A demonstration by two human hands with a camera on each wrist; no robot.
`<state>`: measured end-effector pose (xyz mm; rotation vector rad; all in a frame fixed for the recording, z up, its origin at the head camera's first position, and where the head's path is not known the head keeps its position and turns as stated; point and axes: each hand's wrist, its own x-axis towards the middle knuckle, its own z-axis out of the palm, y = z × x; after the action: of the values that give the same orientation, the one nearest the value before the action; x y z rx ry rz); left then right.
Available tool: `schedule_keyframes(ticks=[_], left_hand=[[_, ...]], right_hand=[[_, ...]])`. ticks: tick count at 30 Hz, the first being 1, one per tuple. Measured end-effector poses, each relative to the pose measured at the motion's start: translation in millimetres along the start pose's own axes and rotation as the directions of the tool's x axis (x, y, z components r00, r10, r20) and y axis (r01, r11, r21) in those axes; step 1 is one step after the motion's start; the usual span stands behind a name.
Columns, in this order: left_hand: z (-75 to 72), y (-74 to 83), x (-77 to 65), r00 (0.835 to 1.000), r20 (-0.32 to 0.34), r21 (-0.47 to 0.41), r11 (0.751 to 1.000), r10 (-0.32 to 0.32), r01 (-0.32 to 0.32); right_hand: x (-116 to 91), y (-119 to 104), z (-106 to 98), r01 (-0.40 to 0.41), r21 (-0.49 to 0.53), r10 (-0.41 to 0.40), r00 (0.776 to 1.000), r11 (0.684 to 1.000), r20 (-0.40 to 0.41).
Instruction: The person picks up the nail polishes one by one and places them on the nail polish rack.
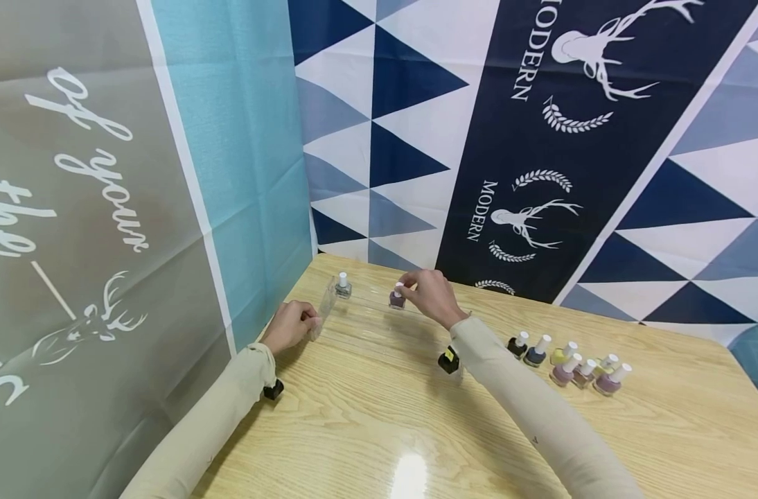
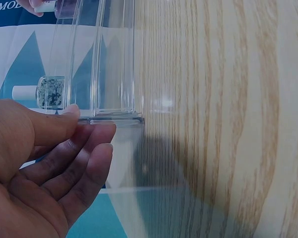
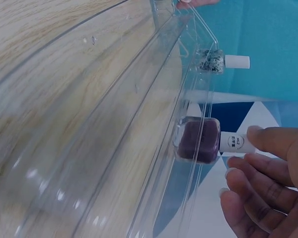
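Observation:
A clear stepped plastic rack (image 1: 329, 305) stands on the table. My left hand (image 1: 292, 324) pinches its end panel between thumb and fingers, seen close up in the left wrist view. On the rack's back tier a nail polish bottle with dark speckles (image 3: 211, 60) and a white cap stands near that end. Farther right along the same tier is a purple nail polish bottle (image 3: 201, 140). My right hand (image 1: 434, 296) holds this bottle by its white cap (image 3: 236, 142), thumb on one side and fingertips on the other, the glass base at the tier.
Several white-capped nail polish bottles (image 1: 562, 373), in dark, yellow and mauve shades, stand in a group on the wooden table (image 1: 354, 430) to the right of my right forearm. Patterned cloth (image 1: 410, 138) hangs behind the table, and a grey and turquoise cloth (image 1: 242, 138) hangs along its left.

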<state>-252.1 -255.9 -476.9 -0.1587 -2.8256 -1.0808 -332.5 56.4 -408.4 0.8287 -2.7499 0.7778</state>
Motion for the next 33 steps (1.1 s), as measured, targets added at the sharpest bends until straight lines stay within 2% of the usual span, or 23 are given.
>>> schedule_keyframes(ticks=[8, 15, 27, 33], left_hand=[[0.1, 2.7, 0.1, 1.000, 0.002, -0.001, 1.000, 0.001, -0.001], [-2.1, 4.4, -0.4, 1.000, 0.007, -0.001, 1.000, -0.012, 0.012], [-2.9, 4.5, -1.6, 1.000, 0.012, 0.003, 1.000, -0.005, 0.005], [-1.7, 1.9, -1.3, 1.000, 0.022, 0.002, 1.000, -0.005, 0.005]], right_hand=[[-9.8, 9.5, -16.5, -0.014, -0.028, 0.013, 0.999, 0.999, -0.035], [-25.8, 23.8, -39.1, -0.019, -0.041, 0.016, 0.998, 0.999, -0.069], [-69.8, 51.2, -75.5, -0.064, -0.078, 0.055, 0.992, 0.995, -0.112], [-92.1, 64.0, -94.0, -0.062, -0.110, 0.047, 0.990, 0.992, -0.137]])
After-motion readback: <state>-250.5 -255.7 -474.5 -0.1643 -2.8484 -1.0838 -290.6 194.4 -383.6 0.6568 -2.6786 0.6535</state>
